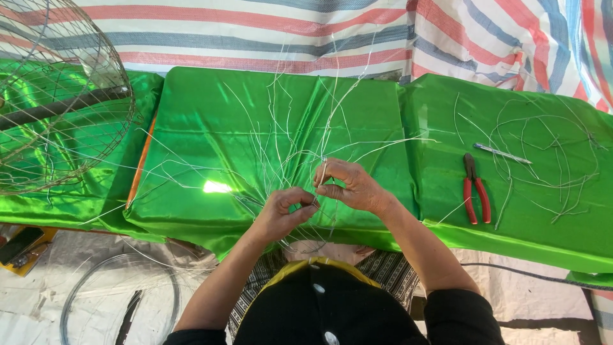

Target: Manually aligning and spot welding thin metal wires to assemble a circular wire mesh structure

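Pinched between your fingers, the thin white wires (300, 137) meet at one point: your left hand (284, 211) closes on them low, and your right hand (348, 185), at its 2 o'clock, grips a strand upright. From there the wires fan out toward 12 o'clock across the green satin cloth (255, 102). Red-handled pliers (476, 190) lie well apart at 3 o'clock, a wire cage frame (57, 96) at 10 o'clock.

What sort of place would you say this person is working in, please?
Probably a makeshift handicraft workshop for wirework: both hands twist thin wires over a green satin-covered table, with red-handled pliers and a wire cage frame nearby.
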